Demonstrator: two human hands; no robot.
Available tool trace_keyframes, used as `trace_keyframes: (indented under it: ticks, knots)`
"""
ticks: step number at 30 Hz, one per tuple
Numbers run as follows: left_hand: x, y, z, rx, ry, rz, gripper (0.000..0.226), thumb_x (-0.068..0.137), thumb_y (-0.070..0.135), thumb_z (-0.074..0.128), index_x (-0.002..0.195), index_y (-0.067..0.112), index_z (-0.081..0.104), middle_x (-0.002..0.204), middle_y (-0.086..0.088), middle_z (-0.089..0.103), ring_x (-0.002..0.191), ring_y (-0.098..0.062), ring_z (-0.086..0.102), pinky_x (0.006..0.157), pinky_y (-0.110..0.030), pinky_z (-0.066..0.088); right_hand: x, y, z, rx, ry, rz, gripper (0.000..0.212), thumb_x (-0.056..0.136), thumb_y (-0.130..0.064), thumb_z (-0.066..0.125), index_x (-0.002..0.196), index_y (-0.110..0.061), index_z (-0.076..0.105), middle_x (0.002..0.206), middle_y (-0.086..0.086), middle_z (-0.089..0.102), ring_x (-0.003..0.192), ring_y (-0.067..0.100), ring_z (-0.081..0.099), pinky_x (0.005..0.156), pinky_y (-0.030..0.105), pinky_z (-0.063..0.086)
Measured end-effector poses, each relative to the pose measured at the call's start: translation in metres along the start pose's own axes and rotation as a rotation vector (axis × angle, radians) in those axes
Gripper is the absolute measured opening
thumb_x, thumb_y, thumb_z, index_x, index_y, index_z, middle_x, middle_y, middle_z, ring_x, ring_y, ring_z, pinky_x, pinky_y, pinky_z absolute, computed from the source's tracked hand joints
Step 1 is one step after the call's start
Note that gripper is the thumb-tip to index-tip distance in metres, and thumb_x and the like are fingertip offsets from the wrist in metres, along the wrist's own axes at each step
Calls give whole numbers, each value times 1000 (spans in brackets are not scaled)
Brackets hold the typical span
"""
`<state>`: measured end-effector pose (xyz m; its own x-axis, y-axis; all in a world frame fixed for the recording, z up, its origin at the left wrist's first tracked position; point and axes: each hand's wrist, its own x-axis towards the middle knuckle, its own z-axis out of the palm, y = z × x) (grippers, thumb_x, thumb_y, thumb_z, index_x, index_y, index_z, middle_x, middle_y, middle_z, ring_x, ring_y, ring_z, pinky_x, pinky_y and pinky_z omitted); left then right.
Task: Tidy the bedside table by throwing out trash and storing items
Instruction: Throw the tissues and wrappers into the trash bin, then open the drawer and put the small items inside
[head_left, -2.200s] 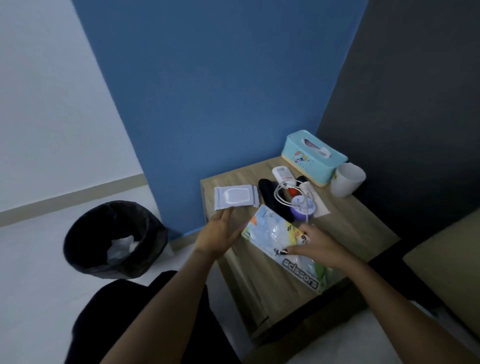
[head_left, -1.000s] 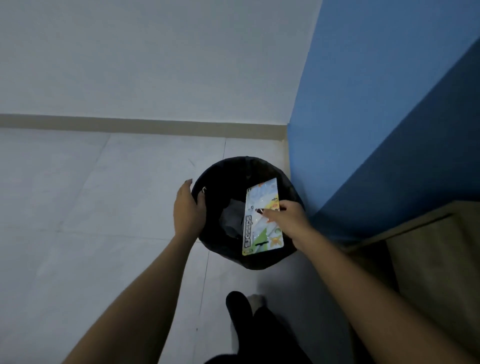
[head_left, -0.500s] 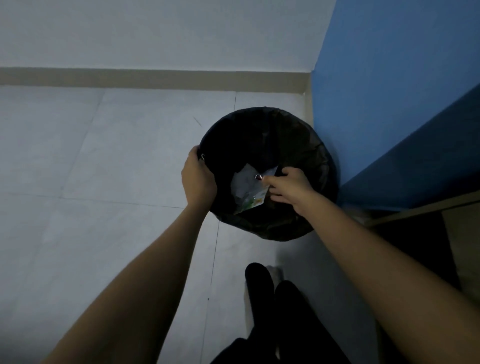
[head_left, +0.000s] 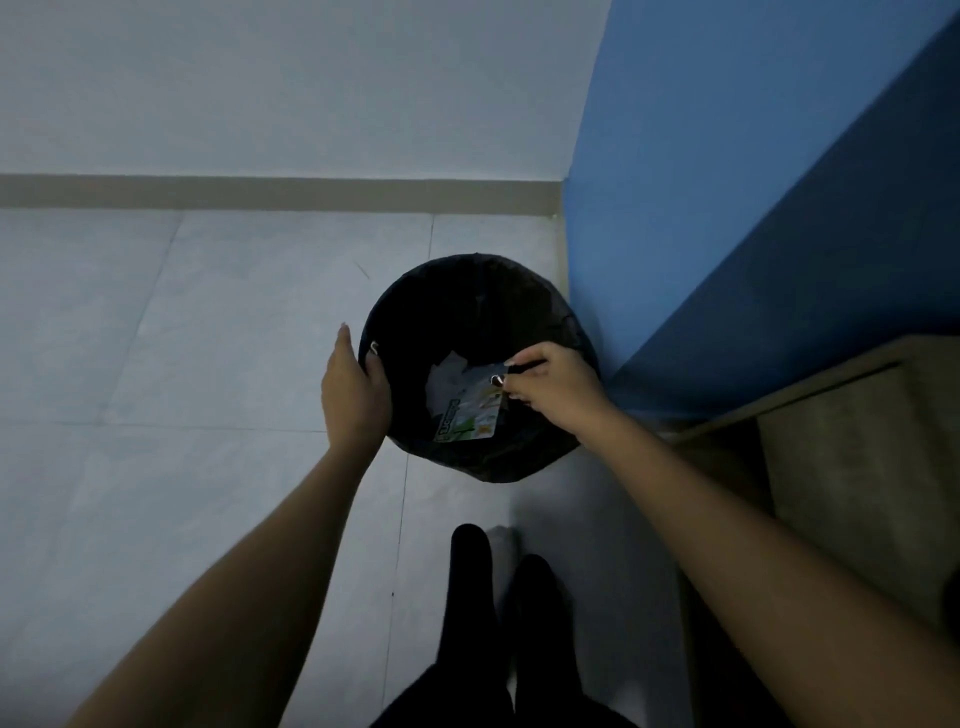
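One round black-lined trash bin (head_left: 480, 291) stands on the pale tiled floor (head_left: 182, 322); inside it lie crumpled white paper (head_left: 448, 375) and the flat, glossy scissors package (head_left: 470, 418). The left hand (head_left: 353, 392) grips the bin's left rim. The right hand (head_left: 553, 387) hovers over its right side, fingers loosely curled, holding nothing, just above the package.
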<state>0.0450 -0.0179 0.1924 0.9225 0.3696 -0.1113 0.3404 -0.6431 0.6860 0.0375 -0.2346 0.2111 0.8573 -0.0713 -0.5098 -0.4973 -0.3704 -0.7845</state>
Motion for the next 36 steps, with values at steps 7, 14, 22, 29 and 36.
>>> trace_keyframes:
  ticks: [7, 14, 22, 29, 36]
  knots:
    - [-51, 45, -36, -3, -10, 41, 58, 95, 9, 38, 150, 9, 21, 147, -17, 41, 132, -35, 45, 103, -47, 41, -97, 5, -61, -42, 125, -64, 13, 76, -11, 72, 79, -23, 67, 73, -1, 70, 74, 14, 66, 68, 26, 50]
    - [-148, 98, -100, -156, 28, 162, 60, 91, 5, 40, 149, 4, 22, 142, -23, 46, 128, -39, 47, 104, -48, 41, -253, 29, -144, -7, 432, -142, 12, 81, -8, 70, 78, -19, 67, 71, -5, 67, 65, 8, 62, 64, 22, 45]
    - [-270, 169, -99, -142, -150, 280, 57, 91, 9, 46, 146, 1, 30, 137, -26, 50, 123, -43, 50, 104, -47, 40, -377, 125, -197, -156, 763, -48, 13, 86, -8, 61, 95, -7, 71, 99, 13, 72, 93, 26, 66, 74, 26, 43]
    - [-339, 202, -33, -99, -431, 430, 50, 93, 14, 49, 141, 5, 37, 134, -20, 55, 119, -36, 55, 98, -42, 46, -387, 184, -210, -508, 910, -23, 34, 94, -23, 48, 113, -4, 69, 118, 15, 66, 108, 31, 62, 91, 39, 49]
    - [-356, 207, 27, 30, -582, 377, 60, 98, 23, 45, 151, 7, 19, 143, -17, 48, 128, -31, 49, 101, -36, 43, -370, 207, -209, -652, 977, -31, 53, 90, -34, 33, 114, -3, 69, 121, 15, 67, 113, 35, 63, 90, 45, 53]
